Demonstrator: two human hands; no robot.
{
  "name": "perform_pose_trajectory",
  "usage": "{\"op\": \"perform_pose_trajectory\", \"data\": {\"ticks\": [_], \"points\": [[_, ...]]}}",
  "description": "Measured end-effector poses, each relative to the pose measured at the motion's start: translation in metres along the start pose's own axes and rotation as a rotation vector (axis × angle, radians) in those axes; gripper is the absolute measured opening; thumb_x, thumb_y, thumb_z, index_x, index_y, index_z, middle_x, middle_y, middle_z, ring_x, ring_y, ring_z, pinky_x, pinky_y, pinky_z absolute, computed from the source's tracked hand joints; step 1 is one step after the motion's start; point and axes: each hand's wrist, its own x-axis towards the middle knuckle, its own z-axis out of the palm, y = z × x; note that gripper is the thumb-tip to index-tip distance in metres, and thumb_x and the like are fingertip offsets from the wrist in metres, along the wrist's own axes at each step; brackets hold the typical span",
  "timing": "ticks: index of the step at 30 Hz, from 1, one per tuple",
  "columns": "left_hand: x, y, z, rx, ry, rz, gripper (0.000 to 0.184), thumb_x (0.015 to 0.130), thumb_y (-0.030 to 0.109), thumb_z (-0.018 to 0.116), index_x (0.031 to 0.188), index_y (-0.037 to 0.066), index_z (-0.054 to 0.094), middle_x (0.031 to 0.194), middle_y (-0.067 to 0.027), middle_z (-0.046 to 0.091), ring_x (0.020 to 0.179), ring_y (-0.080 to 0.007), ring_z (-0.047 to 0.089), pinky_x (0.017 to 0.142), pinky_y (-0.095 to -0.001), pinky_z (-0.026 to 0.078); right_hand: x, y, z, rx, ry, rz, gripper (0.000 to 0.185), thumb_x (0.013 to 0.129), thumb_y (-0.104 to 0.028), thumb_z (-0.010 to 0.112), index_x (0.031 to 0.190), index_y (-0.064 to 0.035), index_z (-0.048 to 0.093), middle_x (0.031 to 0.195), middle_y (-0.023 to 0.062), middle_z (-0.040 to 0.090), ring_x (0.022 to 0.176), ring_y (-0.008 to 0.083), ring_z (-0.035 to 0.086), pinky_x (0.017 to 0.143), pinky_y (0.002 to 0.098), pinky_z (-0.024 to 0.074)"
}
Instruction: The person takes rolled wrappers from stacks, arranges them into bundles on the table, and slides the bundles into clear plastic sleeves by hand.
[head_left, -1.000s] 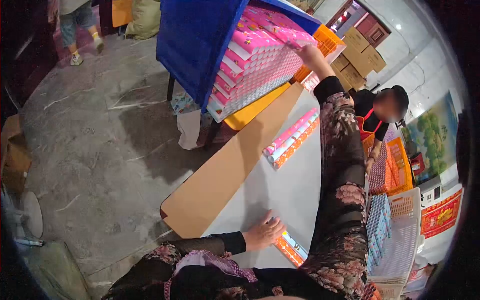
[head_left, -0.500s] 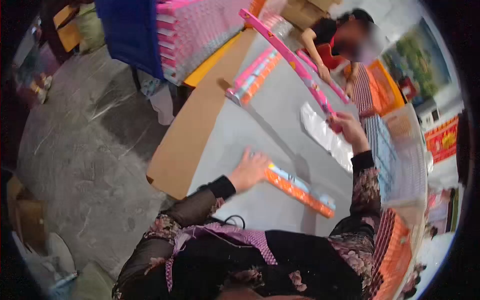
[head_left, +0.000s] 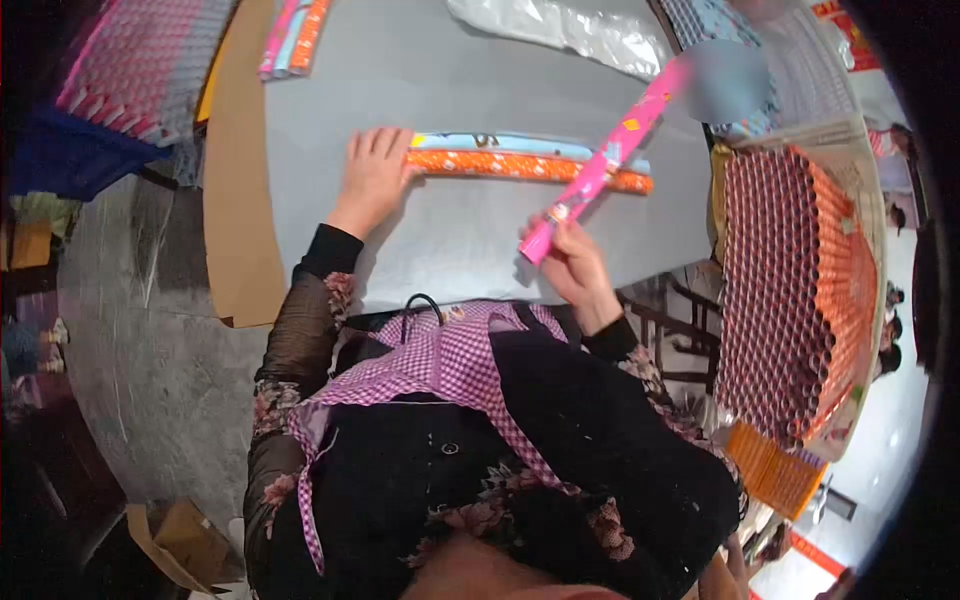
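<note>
A pink patterned roll (head_left: 612, 150) slants over the grey tabletop, its lower end held in my right hand (head_left: 568, 250). Beneath it a light blue roll (head_left: 520, 146) and an orange roll (head_left: 500, 166) lie side by side across the table. My left hand (head_left: 376, 172) rests at their left ends, its fingers bent over the tabletop and its thumb near the orange roll. Whether it grips the rolls does not show clearly. The pink roll crosses above the right part of both rolls.
Three more rolls (head_left: 292, 38) lie at the table's back left, beside a brown cardboard strip (head_left: 238, 200). Clear plastic film (head_left: 565, 28) lies at the back. Stacked pink rolls (head_left: 150, 60) stand far left, and orange rolls (head_left: 780, 290) fill a basket at the right.
The view has swung down and right. My right hand took a pink roll from the stack and brought it over the table near my body. My left hand stays by the blue and orange rolls.
</note>
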Motion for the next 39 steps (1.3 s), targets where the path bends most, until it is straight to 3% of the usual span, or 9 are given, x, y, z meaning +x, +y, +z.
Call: {"op": "perform_pose_trajectory", "data": {"ticks": [5,10,18,22,23,29,32,34,39], "points": [[0.002,-0.001,0.000,0.031,0.017,0.027,0.052,0.085,0.030,0.068,0.128,0.004,0.053,0.120,-0.0098,0.056,0.117,-0.0298,0.049,0.104,-0.0493,0.035,0.020,0.045,0.035,0.167,0.137,0.059,0.038,0.094,-0.016,0.064,0.126,-0.0002,0.050,0.123,0.0153,0.061,0.117,0.0325,0.058,0.108,0.0508,0.0419],[0.002,0.002,-0.003,0.019,0.016,0.012,0.051,0.086,0.029,0.067,0.128,0.004,0.052,0.119,-0.0105,0.057,0.117,-0.0303,0.049,0.105,-0.0488,0.035,0.048,0.045,0.061,0.001,0.090,0.152,0.027,0.101,-0.016,0.051,0.121,0.0024,0.051,0.119,0.0181,0.062,0.109,0.0324,0.063,0.096,0.0507,0.0519],[-0.007,-0.009,0.005,-0.015,-0.017,0.018,0.064,0.092,0.045,0.060,0.139,0.004,0.048,0.135,-0.0179,0.052,0.130,-0.0389,0.042,0.111,-0.0542,0.028,0.084,0.035,0.093,-0.048,0.160,0.225,0.028,0.101,-0.017,0.053,0.116,0.0068,0.056,0.109,0.0182,0.066,0.101,0.0306,0.067,0.089,0.0463,0.0582],[-0.004,-0.012,-0.009,-0.120,-0.086,0.072,0.074,0.086,0.056,0.062,0.146,0.017,0.045,0.137,-0.0199,0.049,0.132,-0.0403,0.038,0.111,-0.0542,0.027,0.096,0.036,0.091,-0.079,-0.014,0.194,0.029,0.100,-0.014,0.054,0.122,0.0061,0.053,0.114,0.0196,0.064,0.104,0.0314,0.066,0.091,0.0444,0.0577],[-0.006,-0.013,-0.006,-0.111,-0.059,0.087,0.074,0.082,0.061,0.064,0.145,0.025,0.048,0.137,-0.0215,0.047,0.131,-0.0423,0.038,0.111,-0.0548,0.026,0.098,0.037,0.092,-0.080,-0.021,0.201,0.029,0.100,-0.014,0.054,0.122,0.0061,0.053,0.114,0.0196,0.064,0.104,0.0314,0.066,0.091,0.0444,0.0577],[-0.005,-0.012,-0.010,-0.173,-0.059,0.084,0.062,0.080,0.058,0.068,0.134,0.029,0.060,0.139,-0.0217,0.045,0.132,-0.0462,0.036,0.111,-0.0575,0.026,0.100,0.043,0.097,-0.436,-0.172,0.013,0.027,0.098,-0.008,0.057,0.122,0.0044,0.054,0.111,0.0126,0.063,0.102,0.0193,0.063,0.088,0.0306,0.0538],[-0.006,-0.012,-0.002,-0.211,-0.023,0.097,0.054,0.082,0.055,0.068,0.129,0.028,0.064,0.137,-0.0217,0.047,0.131,-0.0454,0.037,0.110,-0.0571,0.027,0.123,0.052,0.052,-0.419,-0.211,0.053,0.028,0.101,-0.013,0.054,0.122,0.0044,0.053,0.112,0.0143,0.064,0.104,0.0237,0.064,0.090,0.0342,0.0544],[-0.008,-0.014,0.000,-0.170,-0.024,0.092,0.051,0.083,0.053,0.067,0.128,0.028,0.065,0.138,-0.0209,0.047,0.131,-0.0453,0.037,0.110,-0.0581,0.027,0.111,0.044,0.098,0.104,0.086,0.251,0.029,0.103,-0.021,0.051,0.121,0.0024,0.055,0.115,0.0171,0.063,0.107,0.0287,0.063,0.094,0.0375,0.0547],[-0.007,-0.014,-0.001,-0.146,-0.037,0.070,0.047,0.086,0.053,0.064,0.126,0.027,0.066,0.139,-0.0200,0.048,0.134,-0.0458,0.036,0.113,-0.0600,0.024,0.089,0.032,0.095,-0.228,-0.022,0.340,0.029,0.103,-0.023,0.054,0.115,0.0033,0.055,0.107,0.0159,0.065,0.096,0.0257,0.067,0.088,0.0376,0.0560]]}}
